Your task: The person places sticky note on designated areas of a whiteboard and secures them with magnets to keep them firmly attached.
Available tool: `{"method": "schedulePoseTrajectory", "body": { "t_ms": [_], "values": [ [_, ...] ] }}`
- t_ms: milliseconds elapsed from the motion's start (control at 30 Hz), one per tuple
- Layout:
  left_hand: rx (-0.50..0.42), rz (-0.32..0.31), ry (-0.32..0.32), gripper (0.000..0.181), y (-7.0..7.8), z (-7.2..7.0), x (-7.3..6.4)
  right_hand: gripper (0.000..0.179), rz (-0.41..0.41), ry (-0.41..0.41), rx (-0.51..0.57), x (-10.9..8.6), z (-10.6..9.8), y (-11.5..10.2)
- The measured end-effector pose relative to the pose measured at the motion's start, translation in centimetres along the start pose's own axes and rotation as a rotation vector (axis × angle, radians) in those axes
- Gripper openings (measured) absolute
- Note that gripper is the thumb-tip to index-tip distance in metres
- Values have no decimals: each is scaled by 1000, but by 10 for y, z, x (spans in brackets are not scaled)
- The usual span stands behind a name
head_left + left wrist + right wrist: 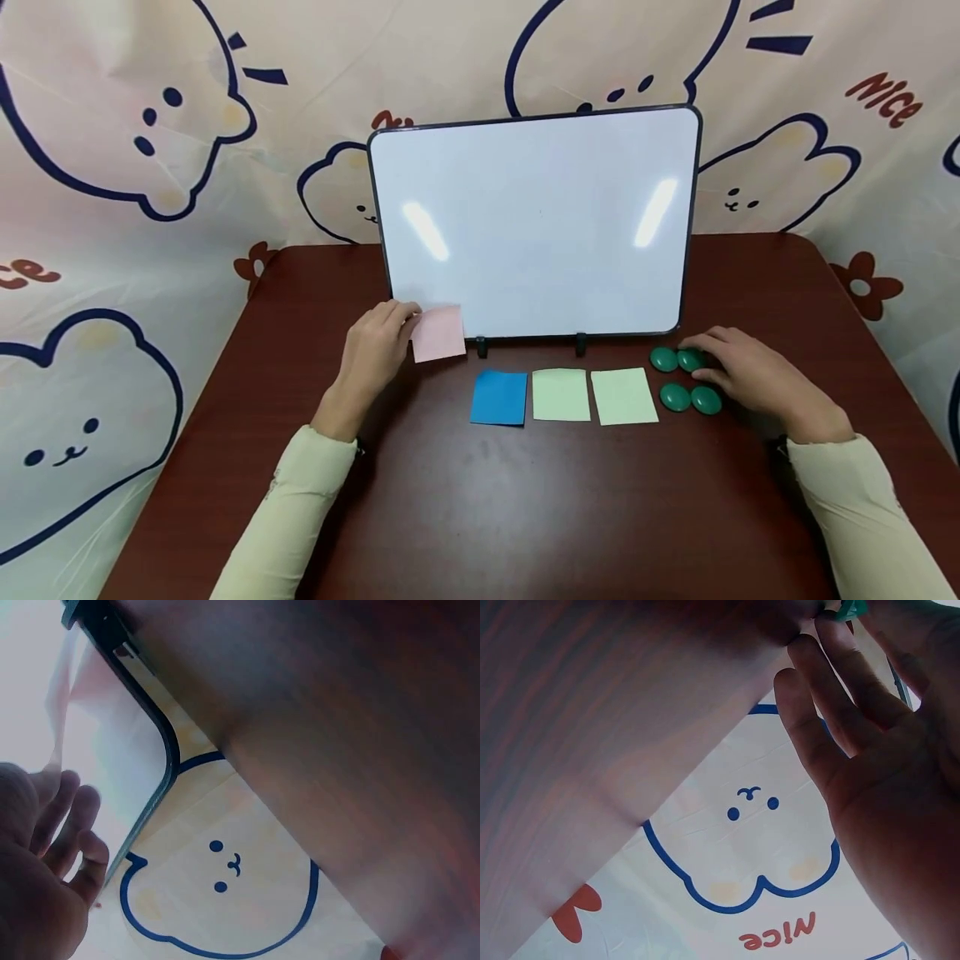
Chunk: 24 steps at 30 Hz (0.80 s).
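My left hand [373, 346] pinches a pink sticky note [439, 334] by its left edge, at the lower left corner of a whiteboard [540, 225]. In the left wrist view the note [61, 712] hangs from the fingertips in front of the board. Over on the right, my right hand [750, 371] has thumb and fingers around a round green magnet [688, 360], partly covered by the fingers. A bit of green magnet [850, 610] shows at the fingertips in the right wrist view. Several green magnets [675, 397] lie grouped there on the table.
A blue sticky note [498, 398] and two pale green ones, one in the middle [561, 395] and one on the right [625, 397], lie in a row before the board. Black feet [581, 344] hold the board upright on the dark wooden table [555, 517]. Behind hangs a printed cloth [322, 75].
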<state>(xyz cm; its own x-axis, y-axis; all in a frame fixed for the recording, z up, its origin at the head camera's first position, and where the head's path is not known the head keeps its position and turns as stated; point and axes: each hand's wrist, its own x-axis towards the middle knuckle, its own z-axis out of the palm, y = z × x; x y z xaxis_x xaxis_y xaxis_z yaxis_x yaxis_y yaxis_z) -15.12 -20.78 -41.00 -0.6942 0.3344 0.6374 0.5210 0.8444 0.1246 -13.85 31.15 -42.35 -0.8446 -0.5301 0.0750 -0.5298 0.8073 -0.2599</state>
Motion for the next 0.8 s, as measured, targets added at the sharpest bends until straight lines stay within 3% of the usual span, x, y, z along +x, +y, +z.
{"method": "schedulePoseTrajectory", "body": {
  "t_ms": [333,800],
  "values": [
    [-11,-20,45,8,-1,8,9,41,18,-17,1,1,1,1],
    [5,-171,98,13,0,14,21,41,51,-45,8,0,-1,-3]
  ]
}}
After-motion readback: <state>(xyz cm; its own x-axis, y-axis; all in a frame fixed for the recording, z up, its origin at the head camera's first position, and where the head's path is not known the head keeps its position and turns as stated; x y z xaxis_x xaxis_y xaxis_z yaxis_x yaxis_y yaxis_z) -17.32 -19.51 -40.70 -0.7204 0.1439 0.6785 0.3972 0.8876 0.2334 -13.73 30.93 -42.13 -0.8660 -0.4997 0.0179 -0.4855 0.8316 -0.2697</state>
